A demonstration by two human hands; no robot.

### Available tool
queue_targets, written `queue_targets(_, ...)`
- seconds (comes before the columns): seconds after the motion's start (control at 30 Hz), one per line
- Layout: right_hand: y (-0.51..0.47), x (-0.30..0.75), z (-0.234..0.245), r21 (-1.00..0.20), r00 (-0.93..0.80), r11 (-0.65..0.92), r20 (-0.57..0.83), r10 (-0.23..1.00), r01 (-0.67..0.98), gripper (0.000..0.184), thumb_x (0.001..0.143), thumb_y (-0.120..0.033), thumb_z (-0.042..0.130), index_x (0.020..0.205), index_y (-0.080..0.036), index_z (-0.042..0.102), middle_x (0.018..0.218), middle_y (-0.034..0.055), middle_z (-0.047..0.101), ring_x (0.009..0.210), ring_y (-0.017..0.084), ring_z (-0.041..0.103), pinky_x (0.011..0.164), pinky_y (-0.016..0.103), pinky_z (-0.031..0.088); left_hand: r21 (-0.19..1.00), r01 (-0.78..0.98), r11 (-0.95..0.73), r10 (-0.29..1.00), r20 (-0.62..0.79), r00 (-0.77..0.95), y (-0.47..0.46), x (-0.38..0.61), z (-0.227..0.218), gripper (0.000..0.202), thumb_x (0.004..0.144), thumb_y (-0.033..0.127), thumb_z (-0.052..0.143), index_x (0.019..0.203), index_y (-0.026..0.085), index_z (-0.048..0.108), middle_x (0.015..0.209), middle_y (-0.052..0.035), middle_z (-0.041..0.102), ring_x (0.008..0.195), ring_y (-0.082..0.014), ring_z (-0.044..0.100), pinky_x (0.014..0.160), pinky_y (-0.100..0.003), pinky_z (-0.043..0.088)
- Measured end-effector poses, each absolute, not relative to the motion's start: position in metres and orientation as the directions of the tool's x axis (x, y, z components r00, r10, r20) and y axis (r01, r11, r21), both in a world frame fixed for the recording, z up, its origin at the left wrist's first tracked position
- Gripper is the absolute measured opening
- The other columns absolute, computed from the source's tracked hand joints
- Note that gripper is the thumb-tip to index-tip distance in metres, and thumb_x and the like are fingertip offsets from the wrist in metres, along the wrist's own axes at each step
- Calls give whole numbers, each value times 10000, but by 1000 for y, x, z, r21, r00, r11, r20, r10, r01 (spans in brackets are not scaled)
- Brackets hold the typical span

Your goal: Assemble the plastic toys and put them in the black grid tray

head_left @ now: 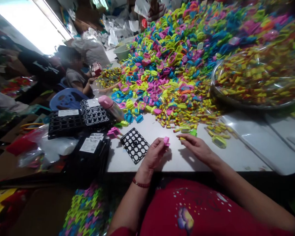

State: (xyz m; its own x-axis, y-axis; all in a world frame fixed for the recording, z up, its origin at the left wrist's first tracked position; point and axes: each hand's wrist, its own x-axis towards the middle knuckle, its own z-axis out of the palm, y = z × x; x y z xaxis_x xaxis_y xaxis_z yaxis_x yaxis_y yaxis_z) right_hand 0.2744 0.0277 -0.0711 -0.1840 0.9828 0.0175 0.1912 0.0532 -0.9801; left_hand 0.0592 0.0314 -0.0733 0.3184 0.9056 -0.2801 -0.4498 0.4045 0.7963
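Observation:
My left hand [154, 153] is closed on a small pink plastic toy piece [166, 141], pinched between thumb and fingertips over the white table [120, 166]. A little to its right, my right hand [198, 147] pinches a small yellow piece [182, 138] like the yellow-and-red ones heaped nearby. The two hands are apart. Left of my left hand lies a black tray with holes [135, 146], and a pink toy piece [113, 132] sits by its far left corner. A yellow-green toy piece [219, 141] lies right of my right hand.
A large heap of coloured plastic pieces [172, 59] covers the table's far side. A clear basin [212, 80] of small yellow pieces stands at right. Stacked black trays [64, 124] and a pink-capped bottle [110, 106] are at left. Beyond them another person [76, 77] sits.

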Motion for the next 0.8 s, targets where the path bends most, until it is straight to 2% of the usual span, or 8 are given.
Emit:
queue_targets(0.17,20,261,-53,-994,-248,38,11,969,104,346,926,-469,587,1121,-193,662,971,57,699,889,198,643,824,320,519,872,-406,273,937,-146,316,15,60,-73,249,894,407,675,870,160,648,920,-27,616,753,-95,520,722,-225,427)
queue_targets(0.27,15,260,-45,-993,-288,55,22,957,108,290,951,-448,562,1060,-197,659,851,21,648,822,170,600,771,287,486,969,-239,63,964,2,264,13,61,-73,207,920,370,642,885,171,689,934,-29,580,800,-107,522,770,-241,439)
queue_targets(0.37,11,259,-40,-988,-315,63,16,949,139,267,971,-435,536,1006,-204,664,844,10,624,816,161,570,770,279,458,992,-40,-123,963,129,239,12,62,-72,168,893,344,678,960,198,724,1036,-55,571,955,-152,560,848,-269,463)
queue_targets(0.43,9,259,-39,-985,-313,60,6,950,163,267,974,-436,532,974,-204,665,848,11,623,822,164,566,774,280,448,976,47,-212,954,197,226,11,63,-70,165,882,324,691,998,212,727,1061,-63,571,1007,-171,572,865,-283,479)
queue_targets(0.6,8,261,-43,-983,-307,50,-7,952,177,279,978,-443,522,978,-205,667,843,11,625,821,170,572,771,280,447,871,247,-425,900,377,217,9,69,-66,102,884,243,688,971,209,729,974,-50,586,921,-145,590,820,-267,501)
queue_targets(0.8,8,263,-46,-955,-308,127,40,951,268,270,984,-423,516,1050,-214,674,872,17,662,812,169,596,761,276,457,732,387,-560,828,512,230,8,74,-71,120,917,204,632,1011,206,706,973,-54,572,900,-138,592,780,-247,528)
